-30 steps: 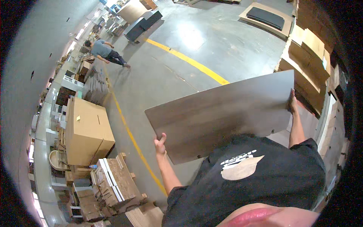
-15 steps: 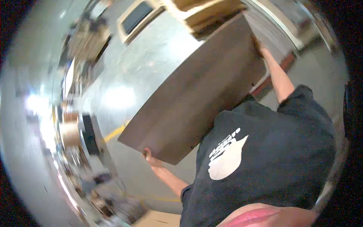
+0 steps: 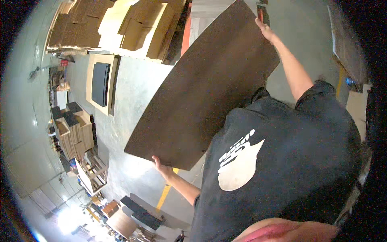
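A large dark brown board [image 3: 209, 88] is held up at a slant in front of my body. Its lower left end is gripped by my left hand [image 3: 160, 166], with the fingers hidden behind the panel and the thumb at the edge. At the upper right end, my right hand [image 3: 265, 31] is closed over the other short edge; part of its grip is behind the board. The board's near long edge lies against or close to my black shirt; I cannot tell whether they touch.
Stacked flat cardboard [image 3: 133, 28] stands at the far left beyond the board. A pale pallet board carries black panels [image 3: 100, 84] on the floor. More stacked boards [image 3: 74, 135] and a wooden frame [image 3: 93, 173] stand further left. A yellow line [image 3: 163, 197] marks the floor.
My body and view have turned, so the cardboard and the black panels now appear further left and larger. Both hands have kept hold of the brown board.
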Demonstrator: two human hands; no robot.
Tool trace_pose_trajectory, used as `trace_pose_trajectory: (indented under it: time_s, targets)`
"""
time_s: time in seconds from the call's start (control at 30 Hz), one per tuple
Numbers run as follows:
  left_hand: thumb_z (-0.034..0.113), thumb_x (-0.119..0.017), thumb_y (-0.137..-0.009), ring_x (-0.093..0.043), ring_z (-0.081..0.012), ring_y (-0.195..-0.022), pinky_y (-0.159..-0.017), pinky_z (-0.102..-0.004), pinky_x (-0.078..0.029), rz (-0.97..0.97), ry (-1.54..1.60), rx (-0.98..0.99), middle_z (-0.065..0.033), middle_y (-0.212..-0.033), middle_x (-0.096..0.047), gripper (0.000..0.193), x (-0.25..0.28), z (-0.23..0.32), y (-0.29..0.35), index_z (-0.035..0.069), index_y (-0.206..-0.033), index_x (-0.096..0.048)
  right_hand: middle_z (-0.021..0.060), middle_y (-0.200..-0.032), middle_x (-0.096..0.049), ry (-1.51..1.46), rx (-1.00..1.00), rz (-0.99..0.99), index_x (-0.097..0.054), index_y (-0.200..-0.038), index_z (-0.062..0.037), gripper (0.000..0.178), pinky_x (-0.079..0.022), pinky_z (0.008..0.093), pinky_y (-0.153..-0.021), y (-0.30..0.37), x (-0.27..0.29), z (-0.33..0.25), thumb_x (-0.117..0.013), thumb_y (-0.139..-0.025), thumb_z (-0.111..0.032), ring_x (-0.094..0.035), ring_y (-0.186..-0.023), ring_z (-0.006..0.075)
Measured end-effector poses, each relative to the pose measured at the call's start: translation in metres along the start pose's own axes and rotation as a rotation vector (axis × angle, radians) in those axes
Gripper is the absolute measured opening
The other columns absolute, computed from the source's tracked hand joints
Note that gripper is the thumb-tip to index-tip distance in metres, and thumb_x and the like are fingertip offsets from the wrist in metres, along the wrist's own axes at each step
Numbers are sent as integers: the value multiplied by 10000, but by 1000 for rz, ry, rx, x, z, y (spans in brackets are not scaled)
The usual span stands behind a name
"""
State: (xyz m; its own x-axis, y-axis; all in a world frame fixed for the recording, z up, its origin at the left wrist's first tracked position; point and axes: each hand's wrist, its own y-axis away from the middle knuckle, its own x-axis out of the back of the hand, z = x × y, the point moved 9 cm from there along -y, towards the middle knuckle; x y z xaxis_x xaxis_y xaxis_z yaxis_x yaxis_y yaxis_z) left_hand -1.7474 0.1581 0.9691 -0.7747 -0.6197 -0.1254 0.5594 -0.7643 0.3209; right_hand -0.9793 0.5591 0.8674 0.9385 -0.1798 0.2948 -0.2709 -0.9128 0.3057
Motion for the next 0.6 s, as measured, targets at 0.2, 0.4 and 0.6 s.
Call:
trace_pose_trajectory:
  time_s: [0.2, 0.4, 0.6]
  targets:
    - [420, -684, -922, -568, -331, -1146, -918, -518, -500, -30, -132, 113, -165, -1308, -559, 730, -13, 38, -191, -1, -1435, -382, 190, -1468, -488, 30, -114, 236, -496, -1429, 6, 1032, -307, 407, -1160, 38, -6, 49, -405, -849, -843, -418, -1386, 311]
    - [429, -740, -877, -563, -264, -1062, -908, -435, -474, -102, -514, 331, -152, -1202, -564, 787, -46, 15, -445, -28, -1405, -378, 232, -1609, -223, 158, -475, 395, -294, -1511, 58, 1169, -163, 486, -1213, 110, -88, 109, -333, -823, -887, -190, -1494, 395]
    - [512, -716, -878, -580, -288, -1143, -945, -414, -488, -384, -762, 450, -194, -1297, -558, 924, -164, -58, -545, -88, -1456, -317, 239, -1610, -223, 101, -758, 528, -255, -1524, 71, 1150, -178, 464, -1207, 229, -116, 219, -354, -850, -856, -195, -1501, 356]
